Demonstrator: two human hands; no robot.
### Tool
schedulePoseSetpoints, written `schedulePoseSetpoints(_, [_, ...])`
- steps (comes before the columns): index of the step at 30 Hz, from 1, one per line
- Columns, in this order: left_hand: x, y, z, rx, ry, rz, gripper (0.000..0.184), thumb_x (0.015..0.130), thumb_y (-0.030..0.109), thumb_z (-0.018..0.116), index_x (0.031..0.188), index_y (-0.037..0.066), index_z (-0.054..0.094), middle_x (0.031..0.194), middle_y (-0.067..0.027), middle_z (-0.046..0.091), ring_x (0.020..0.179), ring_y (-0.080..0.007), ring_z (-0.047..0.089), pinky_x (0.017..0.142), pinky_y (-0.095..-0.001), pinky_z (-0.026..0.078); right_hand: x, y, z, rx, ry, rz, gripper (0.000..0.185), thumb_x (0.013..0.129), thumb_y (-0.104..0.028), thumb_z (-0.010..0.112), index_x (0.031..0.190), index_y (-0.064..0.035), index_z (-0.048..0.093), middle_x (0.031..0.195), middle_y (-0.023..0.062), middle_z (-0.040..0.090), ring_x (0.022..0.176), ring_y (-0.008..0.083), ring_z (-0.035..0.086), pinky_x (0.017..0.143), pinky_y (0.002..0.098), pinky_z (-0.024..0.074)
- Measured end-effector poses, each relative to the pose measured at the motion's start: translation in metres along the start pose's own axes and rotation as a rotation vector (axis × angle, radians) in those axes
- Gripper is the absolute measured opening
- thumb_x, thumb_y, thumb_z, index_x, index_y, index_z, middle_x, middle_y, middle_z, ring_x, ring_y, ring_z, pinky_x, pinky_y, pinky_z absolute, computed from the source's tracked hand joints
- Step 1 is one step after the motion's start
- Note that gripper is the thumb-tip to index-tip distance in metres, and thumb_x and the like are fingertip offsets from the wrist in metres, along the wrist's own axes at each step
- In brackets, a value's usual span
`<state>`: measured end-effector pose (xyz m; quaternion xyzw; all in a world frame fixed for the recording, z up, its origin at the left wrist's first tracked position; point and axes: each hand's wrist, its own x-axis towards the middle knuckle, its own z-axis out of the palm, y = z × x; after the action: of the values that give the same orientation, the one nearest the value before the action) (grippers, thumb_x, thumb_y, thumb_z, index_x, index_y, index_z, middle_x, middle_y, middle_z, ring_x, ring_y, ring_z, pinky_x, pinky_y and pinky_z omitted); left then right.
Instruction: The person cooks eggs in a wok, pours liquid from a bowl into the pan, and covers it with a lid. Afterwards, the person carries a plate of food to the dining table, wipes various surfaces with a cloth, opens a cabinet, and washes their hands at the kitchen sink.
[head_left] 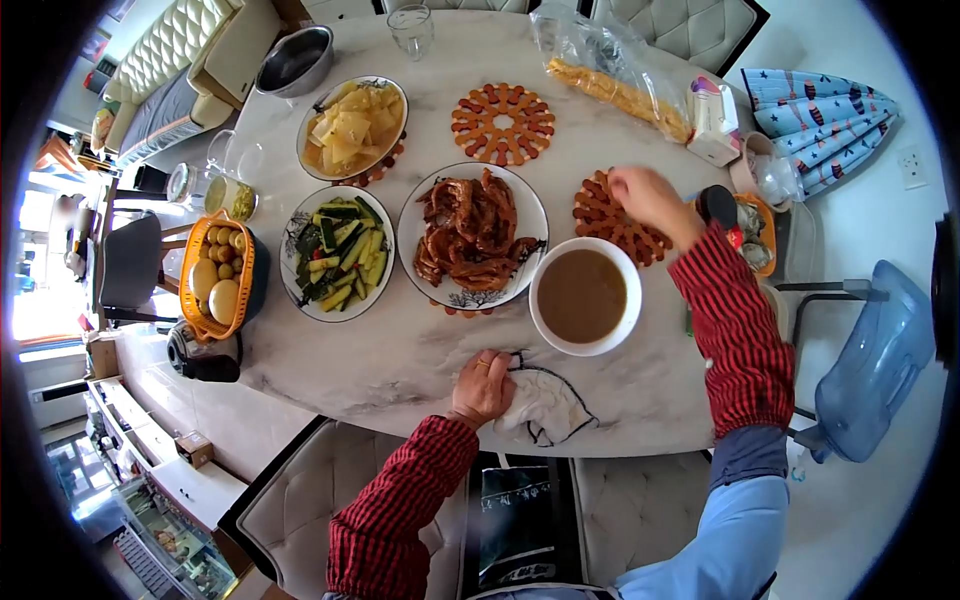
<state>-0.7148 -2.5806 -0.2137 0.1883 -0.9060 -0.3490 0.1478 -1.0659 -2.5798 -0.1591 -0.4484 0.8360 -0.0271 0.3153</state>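
On table [390, 370], left hand [482, 386] curls on cloth [547, 404]: looks soft, light; I'd bunch middle. Right hand [652, 198] by brown mat [612, 224]; can't tell either grip.

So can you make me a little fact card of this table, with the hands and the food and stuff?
Left hand: at the edge of the white cloth; grip unclear
Right hand: at the right-hand brown mat; touching or just above, I can't tell
Sleeves: red and black stripes
Bowl: white, with brown liquid, close to that mat
Food on plates: brown saucy pieces, green sliced pieces, yellow slices
Far side: another brown mat, bare
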Motion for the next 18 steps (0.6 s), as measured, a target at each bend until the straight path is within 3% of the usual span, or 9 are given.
schedulePoseSetpoints(2, [0.000, 0.002, 0.001, 0.018, -0.005, -0.002, 0.024, 0.060, 0.000, 0.048, 0.084, 0.000, 0.045, 0.075, -0.0140, 0.048, 0.067, -0.0307, 0.048, 0.060, -0.0368, 0.043, -0.027, 0.033, 0.033, 0.018, -0.072, -0.217, 0.030, 0.067, -0.002, 0.050, 0.097, -0.0042, 0.048, 0.102, 0.0130, 0.046, 0.093, 0.0279, 0.046, 0.076, 0.0373, 0.0393])
schedulePoseSetpoints(3, [0.001, 0.001, 0.001, 0.016, 0.002, -0.004, 0.024, 0.060, 0.000, 0.048, 0.084, 0.000, 0.046, 0.075, -0.0140, 0.048, 0.067, -0.0308, 0.049, 0.060, -0.0369, 0.043, -0.040, 0.035, 0.037, 0.017, -0.067, -0.217, 0.030, 0.067, -0.002, 0.050, 0.097, -0.0042, 0.048, 0.102, 0.0130, 0.046, 0.093, 0.0279, 0.046, 0.076, 0.0373, 0.0393])
schedulePoseSetpoints(5, [0.000, 0.001, 0.000, 0.017, 0.005, -0.008, 0.024, 0.060, 0.000, 0.047, 0.084, 0.000, 0.046, 0.076, -0.0141, 0.048, 0.068, -0.0309, 0.049, 0.060, -0.0370, 0.043, -0.058, 0.037, 0.045, -0.303, 0.221, -0.410, 0.036, 0.060, 0.002, 0.054, 0.095, -0.0039, 0.046, 0.100, 0.0115, 0.045, 0.097, 0.0294, 0.041, 0.079, 0.0374, 0.0372])
schedulePoseSetpoints(8, [-0.001, 0.001, 0.001, 0.018, -0.001, -0.004, 0.023, 0.060, 0.000, 0.047, 0.084, 0.000, 0.047, 0.076, -0.0140, 0.048, 0.068, -0.0308, 0.049, 0.061, -0.0367, 0.043, -0.041, 0.046, 0.053, -0.296, 0.275, -0.429, 0.043, 0.053, 0.004, 0.058, 0.093, -0.0044, 0.044, 0.101, 0.0106, 0.043, 0.098, 0.0299, 0.038, 0.082, 0.0372, 0.0348])
schedulePoseSetpoints(14, [-0.001, -0.001, 0.001, 0.046, -0.010, -0.002, 0.024, 0.060, 0.001, 0.047, 0.084, -0.001, 0.047, 0.077, -0.0139, 0.049, 0.068, -0.0304, 0.049, 0.061, -0.0366, 0.043, 0.003, 0.046, 0.029, -0.210, 0.258, -0.325, 0.043, 0.050, -0.003, 0.064, 0.089, -0.0045, 0.045, 0.099, 0.0109, 0.044, 0.092, 0.0292, 0.040, 0.080, 0.0380, 0.0348])
schedulePoseSetpoints(16, [-0.003, -0.002, 0.003, 0.044, -0.035, -0.035, 0.027, 0.061, 0.006, 0.047, 0.088, 0.001, 0.047, 0.080, -0.0136, 0.049, 0.072, -0.0307, 0.048, 0.064, -0.0374, 0.042, 0.000, 0.044, 0.024, -0.240, 0.196, -0.272, 0.047, 0.052, -0.003, 0.063, 0.096, -0.0051, 0.045, 0.101, 0.0110, 0.045, 0.096, 0.0298, 0.040, 0.083, 0.0374, 0.0340])
schedulePoseSetpoints(18, [-0.002, -0.003, 0.003, 0.030, -0.033, -0.025, 0.027, 0.061, 0.006, 0.047, 0.088, 0.001, 0.047, 0.080, -0.0137, 0.049, 0.072, -0.0308, 0.048, 0.064, -0.0375, 0.042, -0.012, 0.038, 0.024, -0.197, 0.367, -0.267, 0.053, 0.056, -0.007, 0.063, 0.105, -0.0080, 0.044, 0.109, 0.0108, 0.043, 0.105, 0.0305, 0.036, 0.086, 0.0365, 0.0321])
